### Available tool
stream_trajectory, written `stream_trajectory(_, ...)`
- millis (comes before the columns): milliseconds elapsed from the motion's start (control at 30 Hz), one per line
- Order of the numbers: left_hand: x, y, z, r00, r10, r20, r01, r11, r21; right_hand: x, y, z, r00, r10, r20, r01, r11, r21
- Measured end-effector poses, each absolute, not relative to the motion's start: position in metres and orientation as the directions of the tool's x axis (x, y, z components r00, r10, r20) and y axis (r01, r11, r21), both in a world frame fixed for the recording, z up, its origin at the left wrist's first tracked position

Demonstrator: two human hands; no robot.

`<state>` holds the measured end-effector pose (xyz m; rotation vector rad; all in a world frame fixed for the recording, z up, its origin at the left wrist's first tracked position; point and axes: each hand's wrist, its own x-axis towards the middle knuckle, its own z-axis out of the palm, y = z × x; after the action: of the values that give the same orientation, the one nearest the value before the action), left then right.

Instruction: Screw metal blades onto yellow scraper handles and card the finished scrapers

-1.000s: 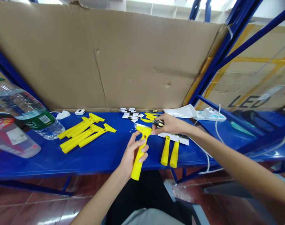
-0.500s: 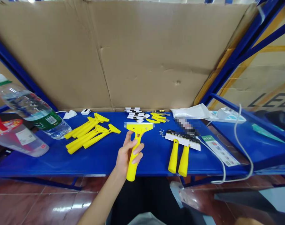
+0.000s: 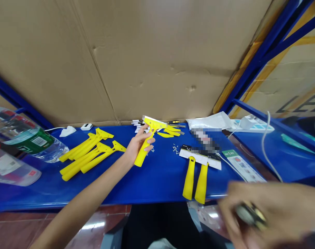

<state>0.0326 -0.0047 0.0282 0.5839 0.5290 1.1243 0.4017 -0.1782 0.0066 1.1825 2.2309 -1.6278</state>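
Note:
My left hand (image 3: 140, 143) is closed around the handle of a yellow scraper (image 3: 140, 157), holding it above the blue table with its blade end up and tilted away. At the lower right, my right hand (image 3: 274, 211) is smeared by motion. Its fingers are closed around what looks like a black-and-yellow screwdriver (image 3: 251, 214); only the handle end shows. Several yellow scraper handles (image 3: 91, 154) lie in a group to the left. Two scrapers (image 3: 201, 183) with black-and-white covers on their blades lie right of centre. Small screws (image 3: 175, 149) are scattered beside them.
Yellow pieces (image 3: 170, 131), black-and-white sleeves (image 3: 136, 126) and another screwdriver (image 3: 173, 122) lie at the back. A water bottle (image 3: 38, 140) and a clear plastic tub (image 3: 13, 167) stand left. White cable (image 3: 266, 138) hangs at the right. Cardboard (image 3: 147, 62) walls the back.
My left hand has carried the scraper farther toward the back of the table and turned its head. My right hand has come up into view at the lower right with the screwdriver.

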Motion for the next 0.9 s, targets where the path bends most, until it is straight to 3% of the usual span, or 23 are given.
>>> stream_trajectory(33,0.033,0.003,0.024,0.351,0.929,-0.117,-0.659,0.334,0.673,0.383,-0.141,0.039,-0.680,0.494,-0.541,0.653,0.074,-0.754)
stream_trajectory(100,0.032,0.014,0.013,0.358,0.920,-0.158,-0.644,0.367,0.671,0.347,-0.071,0.087,-0.615,0.672,-0.412,0.669,0.168,-0.724)
stream_trajectory(133,0.032,0.017,0.008,0.363,0.916,-0.170,-0.642,0.378,0.667,0.333,-0.041,0.097,-0.614,0.710,-0.344,0.675,0.248,-0.695)
stream_trajectory(267,0.029,0.017,-0.008,0.381,0.905,-0.187,-0.628,0.402,0.667,0.308,0.041,0.066,-0.616,0.777,-0.127,0.728,0.501,-0.469)
stream_trajectory(333,0.029,0.015,-0.011,0.388,0.901,-0.192,-0.613,0.408,0.677,0.306,0.063,0.039,-0.655,0.749,-0.097,0.714,0.573,-0.402)
stream_trajectory(500,0.029,0.013,-0.014,0.421,0.888,-0.184,-0.601,0.425,0.677,0.301,0.089,0.016,-0.690,0.683,-0.241,0.701,0.546,-0.459)
stream_trajectory(600,0.028,0.015,-0.015,0.429,0.883,-0.191,-0.603,0.437,0.668,0.300,0.091,0.019,-0.708,0.661,-0.251,0.689,0.567,-0.452)
stream_trajectory(733,0.025,0.017,-0.017,0.427,0.883,-0.194,-0.620,0.442,0.648,0.299,0.086,0.033,-0.702,0.698,-0.143,0.686,0.609,-0.397)
stream_trajectory(833,0.024,0.018,-0.018,0.431,0.883,-0.184,-0.630,0.440,0.640,0.295,0.078,0.058,-0.608,0.793,-0.021,0.711,0.534,-0.458)
stream_trajectory(900,0.023,0.017,-0.018,0.435,0.884,-0.170,-0.634,0.435,0.639,0.290,0.070,0.077,-0.571,0.807,0.149,0.664,0.561,-0.495)
